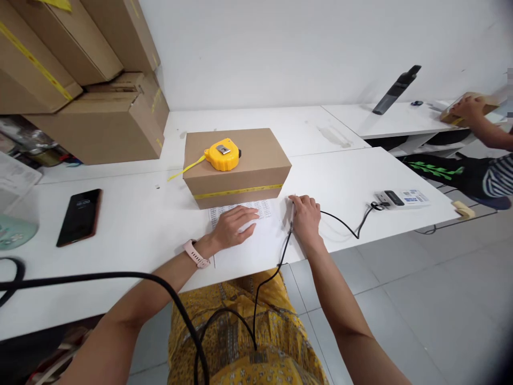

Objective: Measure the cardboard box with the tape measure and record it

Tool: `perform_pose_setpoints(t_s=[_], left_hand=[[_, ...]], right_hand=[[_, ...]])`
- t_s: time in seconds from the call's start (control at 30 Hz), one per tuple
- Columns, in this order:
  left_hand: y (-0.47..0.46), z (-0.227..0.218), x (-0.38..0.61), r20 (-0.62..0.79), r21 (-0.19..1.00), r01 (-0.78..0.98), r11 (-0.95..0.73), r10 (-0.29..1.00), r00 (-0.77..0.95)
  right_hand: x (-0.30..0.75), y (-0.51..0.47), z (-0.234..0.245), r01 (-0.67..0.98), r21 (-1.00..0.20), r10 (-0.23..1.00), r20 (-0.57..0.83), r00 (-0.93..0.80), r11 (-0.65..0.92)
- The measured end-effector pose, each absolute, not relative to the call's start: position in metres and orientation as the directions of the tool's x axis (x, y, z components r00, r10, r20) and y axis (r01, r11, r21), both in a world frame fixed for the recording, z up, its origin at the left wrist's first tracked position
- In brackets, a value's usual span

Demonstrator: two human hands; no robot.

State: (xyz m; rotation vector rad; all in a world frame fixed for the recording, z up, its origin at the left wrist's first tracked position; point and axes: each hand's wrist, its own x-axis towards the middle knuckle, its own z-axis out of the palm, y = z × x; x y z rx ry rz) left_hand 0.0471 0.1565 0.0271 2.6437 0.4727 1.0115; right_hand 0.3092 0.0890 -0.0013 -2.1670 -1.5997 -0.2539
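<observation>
My left hand (236,227) lies palm down on a printed sheet of paper (240,254), its fingers stretched to the right. At the paper's right edge, my right hand (306,218) rests on the table with its fingers curled together; what they pinch is hard to make out. A black cable (285,247) runs up from my lap to that hand. Just beyond the hands stands a closed cardboard box (240,187) with yellow tape around it, covering the paper's far end. On top of the box sits a yellow tape measure (223,155), its blade end hanging out leftward.
Stacked cardboard boxes (104,125) fill the back left. A phone (80,216) and a greenish container (16,231) lie left. At right are a small device with a display (393,198), a dark bottle (396,91), and another person's hand (468,107) on a box.
</observation>
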Motion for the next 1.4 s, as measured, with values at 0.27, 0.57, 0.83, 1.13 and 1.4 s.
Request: perform_pose_setpoints(t_s=[0.27,0.57,0.83,1.13,1.4], left_hand=[[0.170,0.115,0.031,0.795,0.369,0.580,-0.726,0.569,0.207],[0.225,0.163,0.063,0.365,0.625,0.630,-0.462,0.885,0.288],[0.143,0.168,0.061,0.286,0.936,0.042,-0.350,0.825,0.488],[0.104,0.170,0.038,0.070,0.997,-0.058,-0.044,0.790,0.609],[0.133,0.185,0.002,0.020,0.999,0.021,-0.042,0.792,0.610]], right_hand=[[0.304,0.087,-0.001,0.908,-0.346,0.756,0.521,0.397,-0.238],[0.303,0.085,0.000,0.864,-0.486,0.668,0.600,0.440,-0.132],[0.275,0.066,0.040,0.707,-0.688,0.565,0.653,0.504,0.163],[0.240,0.061,0.137,-0.094,-0.993,0.995,0.072,-0.073,0.065],[0.244,0.102,0.162,-0.168,-0.986,0.994,0.006,-0.110,-0.012]])
